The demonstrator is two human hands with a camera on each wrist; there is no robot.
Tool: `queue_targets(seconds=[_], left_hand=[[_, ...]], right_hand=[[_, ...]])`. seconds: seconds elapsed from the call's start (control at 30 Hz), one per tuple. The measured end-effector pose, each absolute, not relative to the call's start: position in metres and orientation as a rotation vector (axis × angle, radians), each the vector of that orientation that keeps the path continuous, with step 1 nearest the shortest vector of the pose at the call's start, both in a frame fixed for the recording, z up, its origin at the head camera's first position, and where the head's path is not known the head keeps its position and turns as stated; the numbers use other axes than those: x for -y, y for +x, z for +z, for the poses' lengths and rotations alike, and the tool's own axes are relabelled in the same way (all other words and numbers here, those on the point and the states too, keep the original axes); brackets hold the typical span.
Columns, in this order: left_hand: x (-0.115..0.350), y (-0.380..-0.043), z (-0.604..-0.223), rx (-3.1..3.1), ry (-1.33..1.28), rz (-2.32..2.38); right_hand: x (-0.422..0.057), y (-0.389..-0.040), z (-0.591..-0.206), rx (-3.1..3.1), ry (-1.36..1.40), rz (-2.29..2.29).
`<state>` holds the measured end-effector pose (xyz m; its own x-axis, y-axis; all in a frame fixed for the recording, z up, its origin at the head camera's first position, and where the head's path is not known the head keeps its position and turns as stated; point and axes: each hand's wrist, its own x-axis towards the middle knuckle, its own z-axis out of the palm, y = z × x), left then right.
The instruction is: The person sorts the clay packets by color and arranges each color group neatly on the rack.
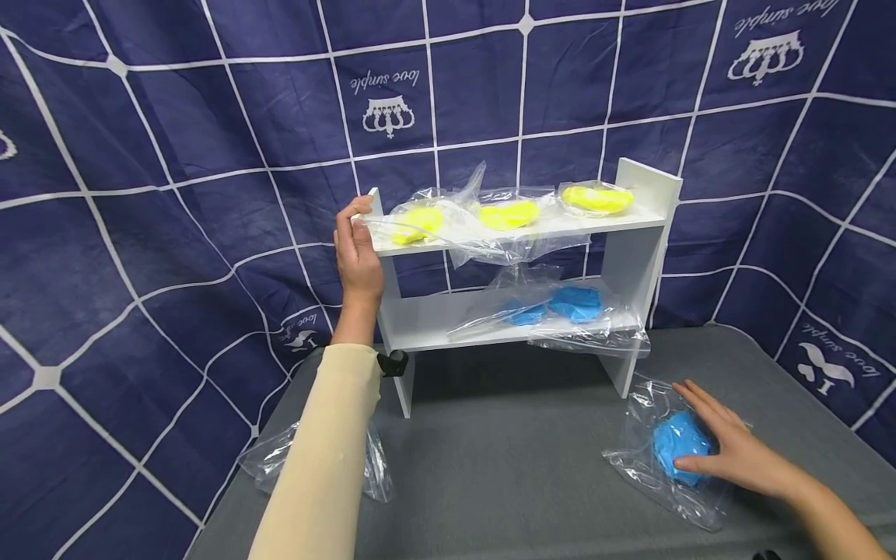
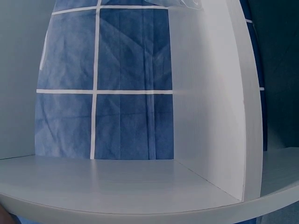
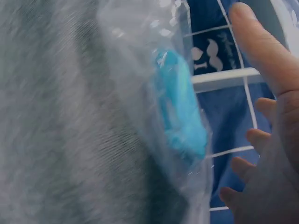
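A small white two-tier shelf [image 1: 490, 233] stands on the grey surface. My left hand [image 1: 360, 257] grips its left side panel at the top, with the fingers bent over the edge. The left wrist view shows white shelf boards [image 2: 215, 102] close up. At the right, my right hand [image 1: 742, 451] is spread beside a clear plastic bag [image 1: 644, 467] with a crumpled blue item [image 1: 677, 445] inside. In the right wrist view, the thumb [image 3: 261, 51] and fingers stand apart from the blue item [image 3: 180, 107]; nothing is pinched between them.
Bagged yellow items [image 1: 509, 215] lie along the top board. Blue items [image 1: 575, 303] in clear bags lie on the lower board, some plastic overhanging its front. Another clear bag [image 1: 378, 467] lies partly under the left forearm. Blue checked cloth [image 1: 231, 155] hangs behind.
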<state>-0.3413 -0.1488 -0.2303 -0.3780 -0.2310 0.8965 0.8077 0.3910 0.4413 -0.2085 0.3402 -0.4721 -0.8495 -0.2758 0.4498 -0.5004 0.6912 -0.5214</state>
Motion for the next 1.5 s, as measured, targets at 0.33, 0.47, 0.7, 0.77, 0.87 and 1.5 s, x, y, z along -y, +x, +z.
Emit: queue_targets(seconds=[0.33, 0.47, 0.7, 0.77, 0.87, 1.5], left_hand=[[0.150, -0.340, -0.229, 1.580, -0.531, -1.213], [0.149, -0.342, -0.230, 1.589, -0.515, -1.217], [0.150, -0.340, -0.229, 1.583, -0.507, -1.223], [0.150, -0.340, -0.229, 1.580, -0.510, -1.227], [0.149, -0.340, -0.228, 1.573, -0.518, -1.229], [0.148, -0.337, -0.228, 1.588, -0.516, -1.226]], right_hand=[[-0.350, -0.208, -0.494, 2.511, 0.716, 0.792], [-0.351, -0.207, -0.498, 2.506, 0.733, 0.775], [-0.352, -0.205, -0.501, 2.608, 0.580, 0.679], [-0.352, -0.205, -0.500, 2.629, 0.548, 0.662], [-0.352, -0.205, -0.501, 2.627, 0.538, 0.680], [-0.344, -0.200, -0.495, 2.619, 0.495, 0.603]])
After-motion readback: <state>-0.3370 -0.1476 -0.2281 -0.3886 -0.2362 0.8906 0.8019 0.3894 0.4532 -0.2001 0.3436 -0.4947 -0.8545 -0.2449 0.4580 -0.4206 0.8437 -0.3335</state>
